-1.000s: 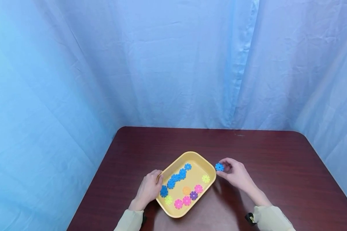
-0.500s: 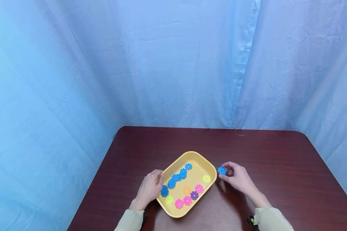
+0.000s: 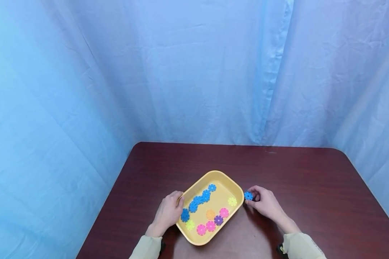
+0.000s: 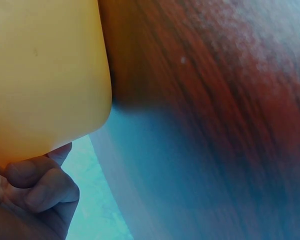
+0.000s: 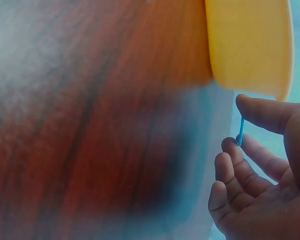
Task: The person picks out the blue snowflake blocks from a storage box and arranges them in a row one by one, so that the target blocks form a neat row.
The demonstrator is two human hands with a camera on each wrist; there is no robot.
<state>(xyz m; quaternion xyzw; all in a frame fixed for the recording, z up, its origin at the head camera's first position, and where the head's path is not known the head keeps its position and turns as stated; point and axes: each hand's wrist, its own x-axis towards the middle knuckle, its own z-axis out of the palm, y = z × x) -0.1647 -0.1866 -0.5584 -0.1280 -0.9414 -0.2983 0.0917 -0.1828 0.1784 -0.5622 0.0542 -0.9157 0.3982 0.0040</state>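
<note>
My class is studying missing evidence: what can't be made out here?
Head: the count of overlapping blue discs in the yellow tray.
Left wrist: the tray's contents, hidden by its wall; part of the left hand, cut off by the edge.
Right wrist: the face of the held disc, seen edge-on.

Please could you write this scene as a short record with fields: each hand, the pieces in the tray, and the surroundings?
Left hand: grips the left side of the yellow tray
Right hand: pinches a blue disc between thumb and fingers, outside the tray's right corner; contact with the tray unclear
Blue pieces: several in a line, some overlapping; exact count unclear
Pink pieces: three
Yellow-green pieces: two
Orange piece: one
Purple piece: one
Table: dark reddish-brown
Backdrop: light blue cloth
</note>
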